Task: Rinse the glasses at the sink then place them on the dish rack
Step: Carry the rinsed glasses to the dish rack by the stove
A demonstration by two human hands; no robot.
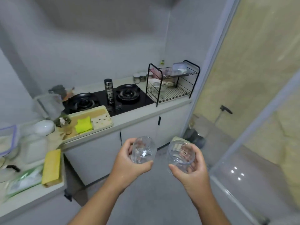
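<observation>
Each hand — left hand (129, 161), right hand (192, 166) — has its grip clamped round a glass (142, 150); carrying step, I judge — next, reach the dish rack (172, 83) on the bench (134, 117).

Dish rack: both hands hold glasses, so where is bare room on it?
On the dish rack, the lower shelf is bare wire on its right half, beside the cups at left; the upper shelf is crowded with containers.

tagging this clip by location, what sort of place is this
Most likely a small home kitchen: a two-burner gas stove set into the counter, a black wire dish rack beside it, and a yellow sponge nearby.
</observation>
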